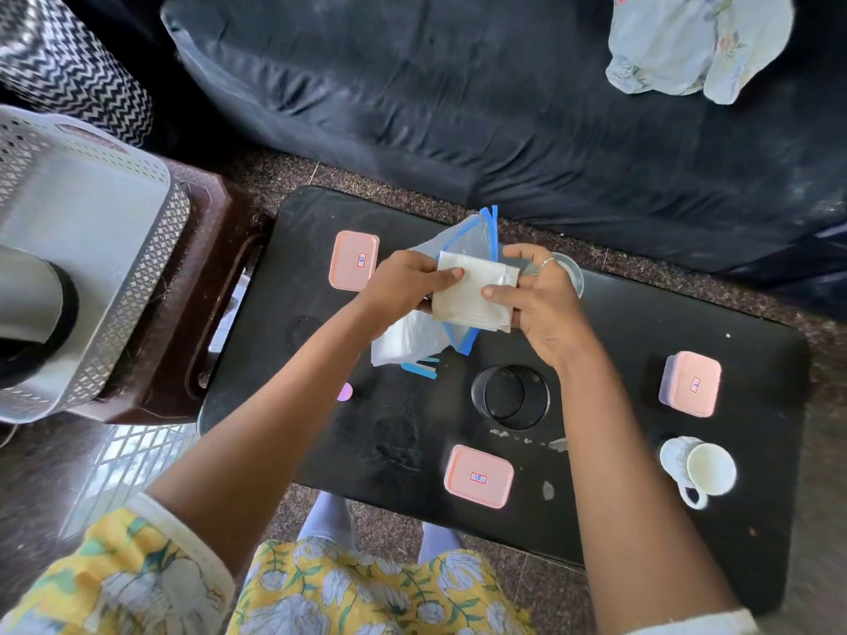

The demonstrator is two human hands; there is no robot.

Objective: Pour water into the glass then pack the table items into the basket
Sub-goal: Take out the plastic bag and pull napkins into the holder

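Above the black table (641,506), my left hand (403,286) and my right hand (541,300) both grip a folded white napkin stack (472,293), held against a clear zip bag with blue edges (472,236). A clear glass (570,272) stands behind my right hand, mostly hidden. Three pink-lidded boxes sit on the table: one at the back left (354,261), one at the front (478,475), one at the right (691,383). A white mug (699,469) lies on its side at the right. The white perforated basket (151,249) stands on a brown stool at the left.
A black mesh cup (511,396) stands mid-table. More white plastic (403,339) and blue sticks (419,368) lie under my hands. A steel flask with a black band (32,313) lies in the basket. A dark sofa (504,107) runs behind the table.
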